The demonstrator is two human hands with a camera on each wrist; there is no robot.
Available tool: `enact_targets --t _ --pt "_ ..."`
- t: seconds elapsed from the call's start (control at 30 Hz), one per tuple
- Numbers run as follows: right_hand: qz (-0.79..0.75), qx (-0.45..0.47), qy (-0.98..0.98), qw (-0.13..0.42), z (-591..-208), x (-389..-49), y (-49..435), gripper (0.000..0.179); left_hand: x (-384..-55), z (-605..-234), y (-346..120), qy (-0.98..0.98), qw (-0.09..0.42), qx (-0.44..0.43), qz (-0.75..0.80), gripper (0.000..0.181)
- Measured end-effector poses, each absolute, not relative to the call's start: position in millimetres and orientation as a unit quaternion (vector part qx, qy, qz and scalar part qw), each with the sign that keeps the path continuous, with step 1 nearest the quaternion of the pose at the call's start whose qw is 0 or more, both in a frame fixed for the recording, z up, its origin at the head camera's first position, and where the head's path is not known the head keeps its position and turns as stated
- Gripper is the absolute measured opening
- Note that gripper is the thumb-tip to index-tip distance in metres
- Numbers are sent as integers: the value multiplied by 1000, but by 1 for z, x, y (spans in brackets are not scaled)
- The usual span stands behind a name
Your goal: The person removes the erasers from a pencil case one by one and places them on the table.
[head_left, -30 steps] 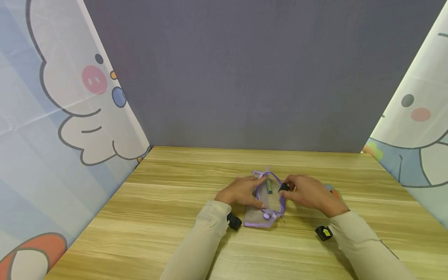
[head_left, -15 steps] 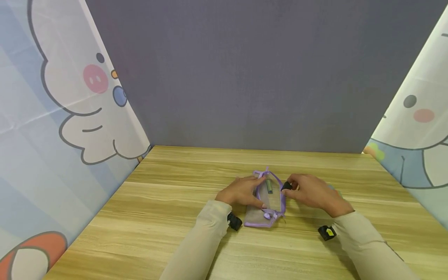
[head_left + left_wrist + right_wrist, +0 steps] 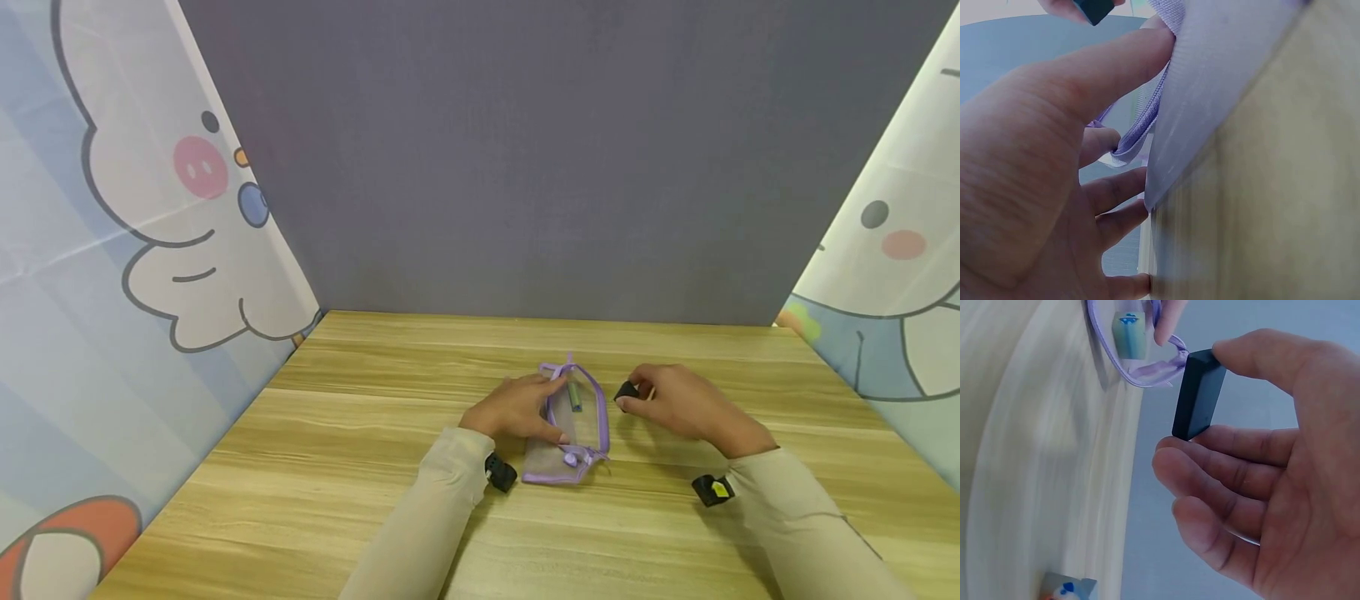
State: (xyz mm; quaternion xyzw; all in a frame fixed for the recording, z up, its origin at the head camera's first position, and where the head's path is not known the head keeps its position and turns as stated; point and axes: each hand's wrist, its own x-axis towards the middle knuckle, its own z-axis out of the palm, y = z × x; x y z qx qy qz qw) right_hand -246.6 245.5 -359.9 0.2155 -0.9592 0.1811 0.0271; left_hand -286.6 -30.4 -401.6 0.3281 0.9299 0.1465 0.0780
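Note:
My left hand [image 3: 517, 410] holds a sheer mesh pouch [image 3: 547, 464] with purple trim and a zip. Thumb and index finger are at its zip edge, the other fingers spread against the mesh, and the mouth gapes. Inside lies a small greenish block [image 3: 575, 397], with a blue print on its end in the right wrist view. Just right of the pouch, my right hand [image 3: 681, 407] pinches a small black rectangular block [image 3: 1199, 395] between thumb and fingertips, above the table. The ring and little fingers curl loosely below it.
A small printed item [image 3: 1067, 589] in grey-blue and orange lies on the wooden table [image 3: 375, 417] and is hidden behind the right hand in the head view. A dark grey panel [image 3: 525, 167] rises at the back, with cartoon cloths at both sides.
My right hand has moved right, away from the pouch, with the black block in its fingers. It now covers the coloured item in the head view. The left hand keeps its hold.

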Motion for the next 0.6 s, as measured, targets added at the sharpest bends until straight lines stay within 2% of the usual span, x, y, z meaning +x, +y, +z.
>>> enact_targets --t 0.6 --pt "187 215 -958 35 -349 -243 258 46 -286 -402 -30 931 76 325 148 101"
